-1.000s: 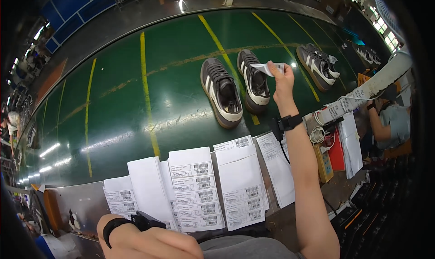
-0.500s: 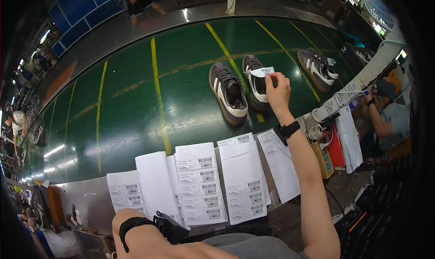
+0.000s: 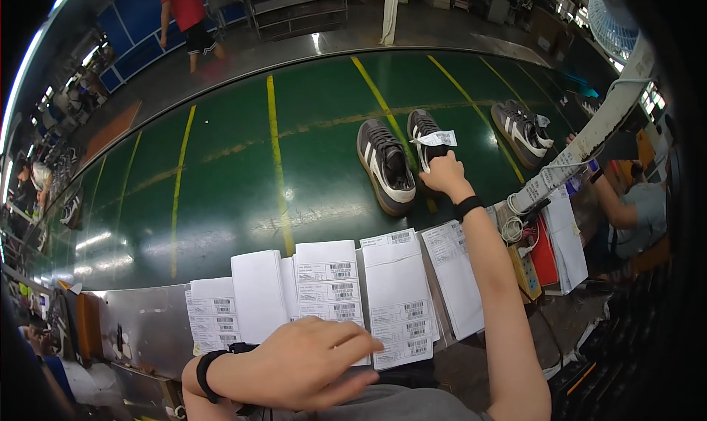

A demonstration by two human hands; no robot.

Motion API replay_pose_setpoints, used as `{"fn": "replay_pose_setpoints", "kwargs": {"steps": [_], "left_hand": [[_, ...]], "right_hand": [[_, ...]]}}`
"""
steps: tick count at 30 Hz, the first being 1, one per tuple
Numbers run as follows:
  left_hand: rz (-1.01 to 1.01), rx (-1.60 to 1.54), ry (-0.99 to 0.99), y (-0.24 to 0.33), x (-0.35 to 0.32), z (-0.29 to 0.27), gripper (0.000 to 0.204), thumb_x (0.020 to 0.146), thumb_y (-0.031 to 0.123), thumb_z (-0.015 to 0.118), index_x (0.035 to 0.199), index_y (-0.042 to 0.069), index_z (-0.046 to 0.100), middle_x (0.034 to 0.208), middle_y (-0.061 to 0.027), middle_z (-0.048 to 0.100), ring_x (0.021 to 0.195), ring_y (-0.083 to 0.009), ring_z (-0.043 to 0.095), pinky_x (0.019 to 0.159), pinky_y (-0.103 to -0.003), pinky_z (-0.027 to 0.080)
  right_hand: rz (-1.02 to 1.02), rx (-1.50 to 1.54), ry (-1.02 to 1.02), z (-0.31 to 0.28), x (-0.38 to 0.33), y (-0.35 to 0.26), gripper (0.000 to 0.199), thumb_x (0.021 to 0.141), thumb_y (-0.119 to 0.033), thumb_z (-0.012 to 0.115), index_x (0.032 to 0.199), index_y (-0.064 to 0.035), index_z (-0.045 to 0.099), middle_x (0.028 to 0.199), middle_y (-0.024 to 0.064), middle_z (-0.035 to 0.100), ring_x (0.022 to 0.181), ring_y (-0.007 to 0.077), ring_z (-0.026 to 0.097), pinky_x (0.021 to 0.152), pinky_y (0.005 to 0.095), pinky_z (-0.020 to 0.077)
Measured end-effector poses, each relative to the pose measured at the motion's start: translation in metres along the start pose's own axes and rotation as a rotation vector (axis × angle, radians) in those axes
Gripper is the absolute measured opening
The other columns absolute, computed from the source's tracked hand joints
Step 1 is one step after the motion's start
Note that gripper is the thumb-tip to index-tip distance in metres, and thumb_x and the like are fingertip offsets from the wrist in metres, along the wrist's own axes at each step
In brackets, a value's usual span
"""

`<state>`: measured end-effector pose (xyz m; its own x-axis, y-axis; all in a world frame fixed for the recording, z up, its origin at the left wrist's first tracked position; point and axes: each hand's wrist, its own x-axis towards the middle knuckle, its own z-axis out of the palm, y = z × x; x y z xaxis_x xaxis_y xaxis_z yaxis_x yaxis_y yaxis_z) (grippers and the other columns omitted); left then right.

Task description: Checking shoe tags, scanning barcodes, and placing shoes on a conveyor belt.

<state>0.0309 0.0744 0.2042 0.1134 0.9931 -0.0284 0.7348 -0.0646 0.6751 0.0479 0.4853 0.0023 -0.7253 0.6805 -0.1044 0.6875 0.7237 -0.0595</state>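
Note:
A dark grey sneaker with white stripes (image 3: 423, 125) stands on the green belt, a white barcode label (image 3: 436, 139) lying across its upper. My right hand (image 3: 446, 175) is closed on this shoe's heel end, one fingertip close below the label; the hand hides much of the heel. Just left of it is the matching sneaker (image 3: 387, 169), untouched. Nearer to me, my left hand (image 3: 313, 362) hovers over the lower ends of the label sheets (image 3: 328, 274), its fingers apart and nothing in them.
More label stacks (image 3: 398, 281) line the belt's near edge. Another labelled pair of sneakers (image 3: 521, 130) stands farther right on the belt. A slanting white post (image 3: 582, 152) with cables rises at right, a co-worker (image 3: 637, 207) beyond it. Someone in red (image 3: 182, 9) is across the belt.
My right hand has let go of the label and moved down to the shoe's heel. My left hand has come into view over the sheets. The whole view has shifted slightly.

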Motion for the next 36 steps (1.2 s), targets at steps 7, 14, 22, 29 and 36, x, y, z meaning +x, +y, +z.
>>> {"fn": "replay_pose_setpoints", "kwargs": {"steps": [7,14,22,29,36], "left_hand": [[-0.467,0.571,-0.458,-0.088,-0.026,0.127,0.070,0.074,0.026,0.075,0.130,-0.009,0.051,0.132,-0.0366,0.052,0.113,-0.0519,0.058,0.096,-0.052,0.046],[-0.420,0.788,-0.383,-0.102,-0.004,0.180,0.034,0.080,0.020,0.063,0.102,-0.004,0.073,0.115,-0.0302,0.065,0.116,-0.0589,0.053,0.081,-0.072,0.042],[-0.429,0.847,-0.512,-0.111,0.014,0.180,0.037,0.076,0.024,0.068,0.103,-0.002,0.072,0.106,-0.0244,0.068,0.114,-0.0602,0.053,0.077,-0.075,0.042],[-0.228,0.590,-0.329,-0.078,-0.022,0.146,0.047,0.070,0.029,0.076,0.106,0.000,0.067,0.103,-0.0145,0.069,0.100,-0.0365,0.062,0.079,-0.047,0.047],[-0.238,0.500,-0.168,-0.064,-0.076,0.107,0.057,0.079,0.034,0.072,0.122,0.000,0.055,0.104,-0.0241,0.062,0.092,-0.0404,0.064,0.081,-0.052,0.049]], "right_hand": [[-0.404,0.299,0.476,-0.010,-0.041,-0.037,0.027,0.079,-0.021,0.071,0.098,-0.0016,0.069,0.092,0.0146,0.065,0.096,0.0358,0.058,0.083,0.0458,0.0491],[-0.280,0.150,0.171,0.016,-0.013,-0.047,0.046,0.073,-0.033,0.071,0.090,0.0102,0.070,0.128,0.0282,0.044,0.118,0.0441,0.046,0.099,0.0474,0.0438],[-0.285,0.107,0.214,0.038,-0.003,-0.038,0.039,0.079,-0.036,0.068,0.084,0.0014,0.077,0.126,0.0267,0.049,0.120,0.0491,0.043,0.103,0.0491,0.0404],[-0.475,0.140,0.434,0.007,-0.120,-0.032,0.065,0.069,-0.024,0.080,0.126,-0.0038,0.056,0.120,0.0212,0.052,0.113,0.0387,0.047,0.089,0.0493,0.0436],[-0.578,0.392,0.159,-0.008,-0.247,-0.020,0.040,0.080,-0.037,0.073,0.103,-0.0050,0.071,0.091,0.0141,0.067,0.087,0.0340,0.062,0.074,0.0430,0.0508]]}}
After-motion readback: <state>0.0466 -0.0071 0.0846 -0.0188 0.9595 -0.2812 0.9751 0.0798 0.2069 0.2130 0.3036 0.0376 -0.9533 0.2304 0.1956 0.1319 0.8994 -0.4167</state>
